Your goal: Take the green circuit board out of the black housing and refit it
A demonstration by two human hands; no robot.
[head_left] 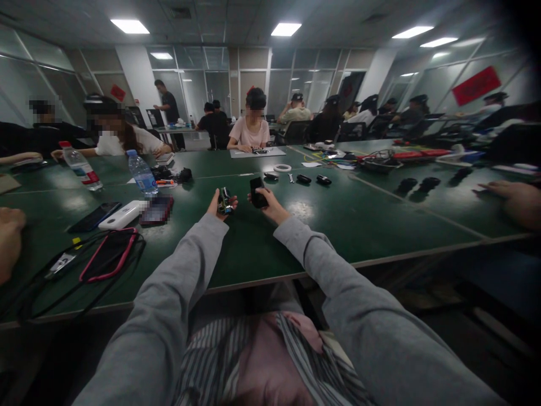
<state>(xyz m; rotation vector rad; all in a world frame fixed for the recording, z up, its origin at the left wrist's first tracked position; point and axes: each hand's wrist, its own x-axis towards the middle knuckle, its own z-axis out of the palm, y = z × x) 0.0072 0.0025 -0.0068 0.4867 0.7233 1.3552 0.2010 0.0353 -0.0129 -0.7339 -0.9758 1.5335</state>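
Note:
Above the green table, my left hand holds a small device with exposed shiny and green parts. My right hand is closed round a black piece, held upright a little to the right of the device. The two held things are apart. Beyond my right hand lie a white ring, a small wrench-shaped piece and several black oval objects, one of them a black case.
Two bottles, one blue-capped, stand at the left behind phones and a white power bank. Nearer lies a pink-edged case with black cords. Other people's hands rest at both side edges. Cables lie at the back right.

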